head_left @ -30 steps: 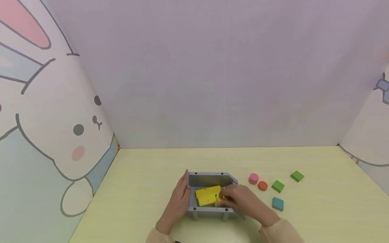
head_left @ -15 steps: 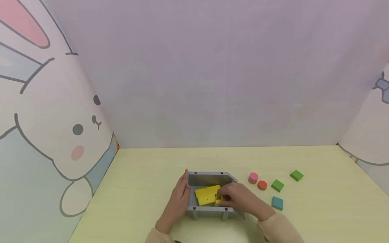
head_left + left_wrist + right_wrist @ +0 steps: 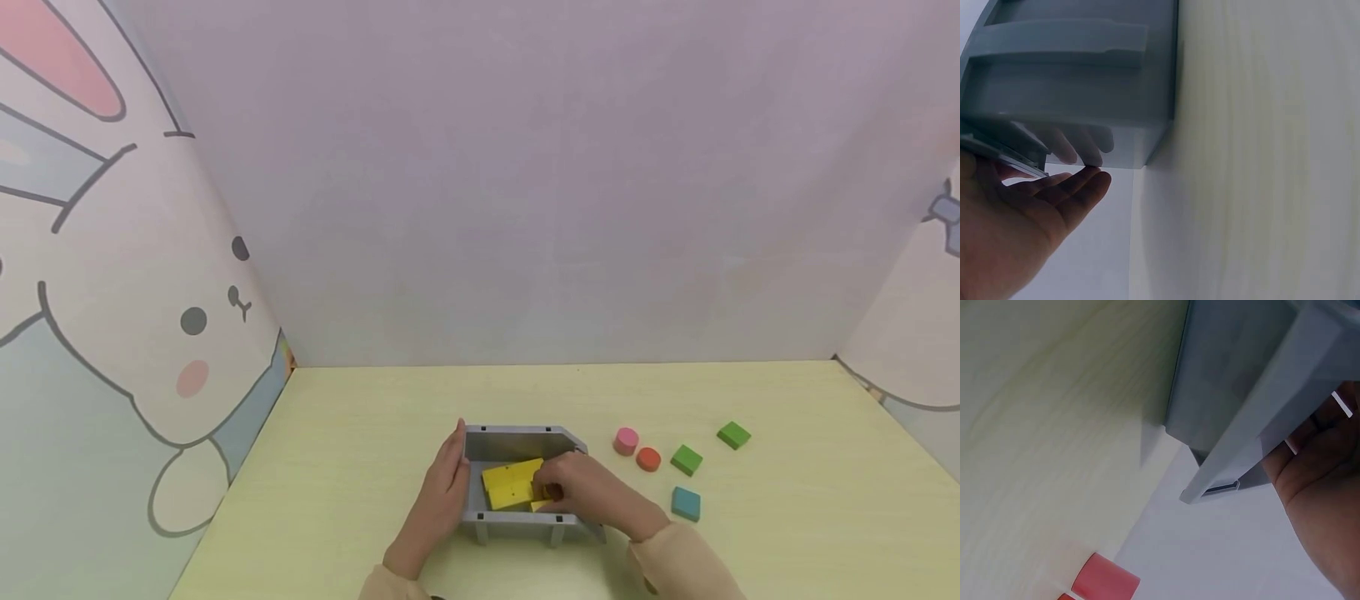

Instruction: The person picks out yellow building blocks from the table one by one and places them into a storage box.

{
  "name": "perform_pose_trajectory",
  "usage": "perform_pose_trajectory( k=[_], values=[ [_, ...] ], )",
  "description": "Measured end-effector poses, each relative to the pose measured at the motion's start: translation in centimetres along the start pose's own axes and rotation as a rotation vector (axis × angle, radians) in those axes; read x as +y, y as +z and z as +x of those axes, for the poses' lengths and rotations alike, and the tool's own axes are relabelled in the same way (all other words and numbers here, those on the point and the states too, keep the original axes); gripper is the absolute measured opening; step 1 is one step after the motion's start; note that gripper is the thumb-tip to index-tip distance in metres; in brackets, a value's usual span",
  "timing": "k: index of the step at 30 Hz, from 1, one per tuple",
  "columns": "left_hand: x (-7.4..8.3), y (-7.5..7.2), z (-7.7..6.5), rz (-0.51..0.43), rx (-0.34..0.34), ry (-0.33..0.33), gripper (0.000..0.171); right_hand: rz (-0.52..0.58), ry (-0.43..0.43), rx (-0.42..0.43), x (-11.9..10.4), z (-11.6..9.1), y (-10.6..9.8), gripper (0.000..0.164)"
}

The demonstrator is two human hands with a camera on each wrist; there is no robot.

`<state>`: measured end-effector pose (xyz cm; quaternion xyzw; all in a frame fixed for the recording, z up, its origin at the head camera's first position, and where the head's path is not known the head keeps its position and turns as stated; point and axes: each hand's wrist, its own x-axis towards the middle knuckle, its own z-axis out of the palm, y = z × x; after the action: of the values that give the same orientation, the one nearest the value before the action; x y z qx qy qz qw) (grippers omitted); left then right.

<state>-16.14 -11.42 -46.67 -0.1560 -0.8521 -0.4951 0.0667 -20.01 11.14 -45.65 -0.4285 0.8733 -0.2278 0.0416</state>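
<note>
A grey plastic bin (image 3: pixel 517 518) stands on the table, with yellow blocks (image 3: pixel 512 485) lying flat side by side inside. My left hand (image 3: pixel 444 487) rests along the bin's left outer side. In the left wrist view, this hand's fingers (image 3: pixel 1082 190) are fairly straight and touch the bin wall. My right hand (image 3: pixel 588 492) reaches into the bin over its lower right side. Its curled fingers pinch a small yellow block (image 3: pixel 538 506), mostly hidden beneath them. In the right wrist view, the bin's edge hides the right hand's fingertips.
Right of the bin lie a pink cylinder (image 3: pixel 626 442), a red disc (image 3: pixel 648 459), two green blocks (image 3: pixel 686 460) and a teal block (image 3: pixel 686 503). A pale curtain (image 3: pixel 555 208) hangs behind the table (image 3: pixel 360 433), and a rabbit-print cloth (image 3: pixel 135 333) hangs at the left.
My right hand has shifted slightly left inside the bin, and its fingers now cover more of the small yellow block. The left hand and the bin stay in place.
</note>
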Motion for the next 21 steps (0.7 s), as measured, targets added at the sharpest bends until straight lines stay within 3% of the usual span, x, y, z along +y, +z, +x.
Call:
perform_pose_trajectory(
  k=[12, 21],
  values=[
    [-0.42, 0.08, 0.15, 0.039, -0.011, 0.0, 0.049, 0.002, 0.019, -0.002, -0.07, 0.07, 0.12, 0.015],
    [0.21, -0.08, 0.05, 0.013, -0.007, 0.003, 0.048, -0.011, 0.025, 0.015, -0.06, -0.04, 0.09, 0.016]
  ],
)
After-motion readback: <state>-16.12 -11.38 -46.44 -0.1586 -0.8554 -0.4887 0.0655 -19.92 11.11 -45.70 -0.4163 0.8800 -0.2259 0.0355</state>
